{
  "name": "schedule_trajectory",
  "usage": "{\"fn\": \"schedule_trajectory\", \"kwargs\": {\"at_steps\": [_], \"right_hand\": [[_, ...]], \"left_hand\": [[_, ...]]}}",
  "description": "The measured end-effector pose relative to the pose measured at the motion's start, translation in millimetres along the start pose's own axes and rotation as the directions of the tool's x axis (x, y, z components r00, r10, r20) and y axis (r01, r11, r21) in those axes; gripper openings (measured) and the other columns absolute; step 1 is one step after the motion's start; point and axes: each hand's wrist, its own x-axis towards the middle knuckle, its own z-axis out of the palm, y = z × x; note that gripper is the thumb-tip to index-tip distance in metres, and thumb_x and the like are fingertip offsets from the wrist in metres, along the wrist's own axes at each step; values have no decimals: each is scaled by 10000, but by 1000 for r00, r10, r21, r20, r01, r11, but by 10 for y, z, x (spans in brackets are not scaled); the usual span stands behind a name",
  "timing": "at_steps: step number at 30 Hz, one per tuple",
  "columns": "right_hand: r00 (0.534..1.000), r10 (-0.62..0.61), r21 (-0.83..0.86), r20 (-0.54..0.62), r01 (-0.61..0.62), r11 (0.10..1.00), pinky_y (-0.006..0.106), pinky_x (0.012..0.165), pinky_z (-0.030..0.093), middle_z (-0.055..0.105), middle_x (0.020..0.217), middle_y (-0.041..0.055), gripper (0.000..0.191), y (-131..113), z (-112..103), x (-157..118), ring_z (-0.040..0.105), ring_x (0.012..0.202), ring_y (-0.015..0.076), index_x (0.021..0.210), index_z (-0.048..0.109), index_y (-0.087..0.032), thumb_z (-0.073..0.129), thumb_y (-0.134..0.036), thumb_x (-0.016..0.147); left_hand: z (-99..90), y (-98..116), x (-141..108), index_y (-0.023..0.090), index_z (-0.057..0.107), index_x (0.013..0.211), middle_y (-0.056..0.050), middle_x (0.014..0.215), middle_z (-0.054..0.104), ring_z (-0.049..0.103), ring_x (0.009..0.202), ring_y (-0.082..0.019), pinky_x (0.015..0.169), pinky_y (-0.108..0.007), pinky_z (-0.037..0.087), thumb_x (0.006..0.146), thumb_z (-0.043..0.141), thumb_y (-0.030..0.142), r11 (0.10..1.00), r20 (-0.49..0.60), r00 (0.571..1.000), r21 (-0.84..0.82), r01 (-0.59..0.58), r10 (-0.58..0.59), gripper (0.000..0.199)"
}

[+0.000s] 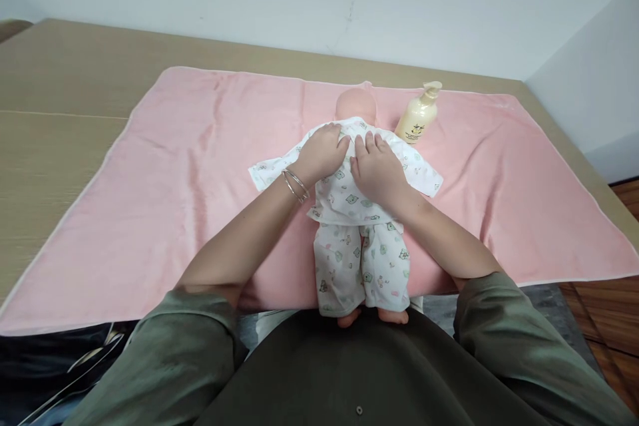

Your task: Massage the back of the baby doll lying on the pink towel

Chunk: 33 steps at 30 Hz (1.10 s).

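A baby doll [357, 106] lies stretched out with its bald head away from me and its bare feet at the near table edge. It wears a white printed long-sleeved top [344, 203] and matching trousers [339, 273]. My left hand [324, 152], with silver bangles at the wrist, rests on the doll's upper body near one shoulder, thumb apart from the fingers. Beside it, my right hand [379, 170] lies flat on the top with its fingers spread. The doll's face is not visible.
A pink blanket [150, 213] with a pale border covers much of the wooden table [64, 93]. A cream pump bottle [418, 116] stands on it, just right of the doll's head. A white wall [224, 0] rises behind the table.
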Motion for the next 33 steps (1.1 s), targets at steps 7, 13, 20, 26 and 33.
{"fn": "schedule_trajectory", "kwargs": {"at_steps": [7,13,20,26,33], "right_hand": [[998,55,222,44,-63,973,609,1338,255,390,1716,204,613,406,53,285,287,1641,363,1627,434,-65,333,-368,1104],[996,85,240,-5,-81,967,639,1336,216,373,1726,198,659,547,204,369,266,1646,376,1644,414,-95,367,-458,1096],[996,89,158,-10,-86,984,621,1321,265,407,1696,243,640,430,146,323,342,1614,380,1627,404,-34,331,-350,1076],[999,38,168,-13,-36,985,619,1315,283,447,1676,228,642,504,149,341,375,1595,375,1617,427,-49,344,-370,1067],[999,7,122,37,-12,992,574,1328,273,438,1675,250,652,481,50,333,384,1589,376,1623,394,5,352,-344,1074]], "left_hand": [[317,86,-153,4,473,1510,-323,1566,535,482,1516,-405,1239,-602,386,1073,333,284,997,-173,983,56,-59,68,538],[296,88,-168,45,472,1531,-294,1584,525,462,1529,-405,1247,-589,377,1062,365,290,993,-135,984,53,-110,116,540],[385,43,-64,71,447,1554,-290,1630,478,435,1543,-415,1255,-613,346,1073,359,325,1000,-204,979,20,-20,23,551],[430,131,-153,68,428,1576,-282,1636,478,423,1557,-409,1263,-596,331,1088,316,356,999,-220,975,52,-10,21,578],[329,254,-203,5,472,1530,-322,1610,488,440,1547,-430,1262,-606,349,1068,349,270,997,-171,984,64,-31,42,547]]}}
